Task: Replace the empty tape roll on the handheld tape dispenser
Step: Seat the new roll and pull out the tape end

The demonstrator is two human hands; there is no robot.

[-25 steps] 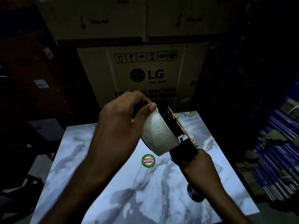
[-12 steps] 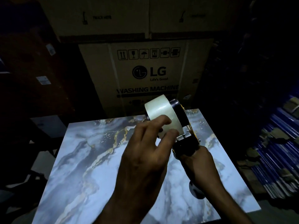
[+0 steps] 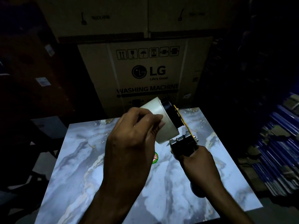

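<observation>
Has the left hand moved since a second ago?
Yes. The left hand, holding the tape roll, shifted right: it now covers part of the round sticker on the table, which showed whole before.

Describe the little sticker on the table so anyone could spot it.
Find the marble tabletop in front of the LG box. Near its middle lies a round sticker, half hidden by the left hand. It is the only green-rimmed thing on the stone.

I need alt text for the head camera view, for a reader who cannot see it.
The left hand pinches at a pale tape roll seated on a handheld tape dispenser, whose handle the right hand grips, above a marble-patterned tabletop. An LG washing machine carton stands behind, in dim light.
</observation>
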